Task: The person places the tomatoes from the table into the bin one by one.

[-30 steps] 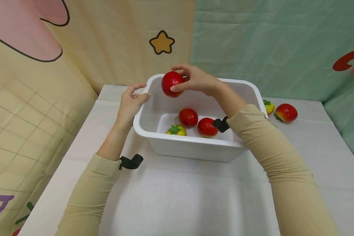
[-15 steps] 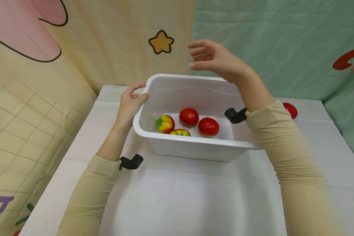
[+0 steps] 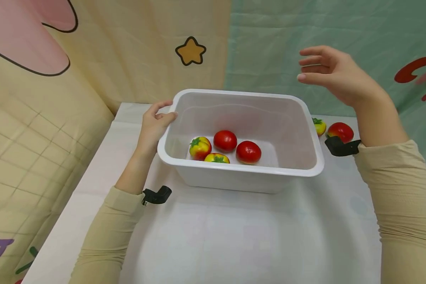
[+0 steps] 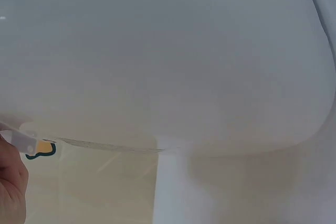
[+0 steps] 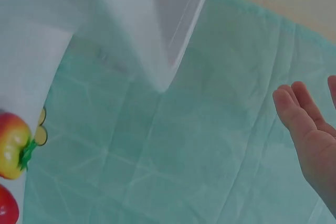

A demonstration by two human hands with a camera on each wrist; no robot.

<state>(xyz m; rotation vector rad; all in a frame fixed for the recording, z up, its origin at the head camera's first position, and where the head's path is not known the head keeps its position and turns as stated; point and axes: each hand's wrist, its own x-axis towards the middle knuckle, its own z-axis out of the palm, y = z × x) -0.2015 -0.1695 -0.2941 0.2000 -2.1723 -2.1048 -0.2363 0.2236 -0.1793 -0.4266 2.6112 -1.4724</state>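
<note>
A white plastic bin (image 3: 239,168) stands on the table in the head view. My left hand (image 3: 154,128) holds its left rim between thumb and fingers; the left wrist view shows part of that hand (image 4: 11,184) at the bin's edge. Several shiny toy fruits lie on the bin floor: two show red sides (image 3: 225,141), and two show yellow tops with green leaves (image 3: 200,149). In the air beyond the bin's back right corner is my right hand (image 3: 335,73), fingers loosely bent and holding nothing. The right wrist view also shows the bare right hand (image 5: 317,148).
Right of the bin, a yellow toy fruit (image 3: 319,127) with a green top and a red one (image 3: 340,131) lie on the white-covered table (image 3: 213,236). Printed cloth (image 3: 269,51) hangs behind. A black wrist mount (image 3: 340,146) sits on my right sleeve, another (image 3: 157,195) on my left.
My right hand has let go of a red toy fruit, which now lies at the left inside the bin. Then it has moved up and to the right. The left hand stays on the rim.
</note>
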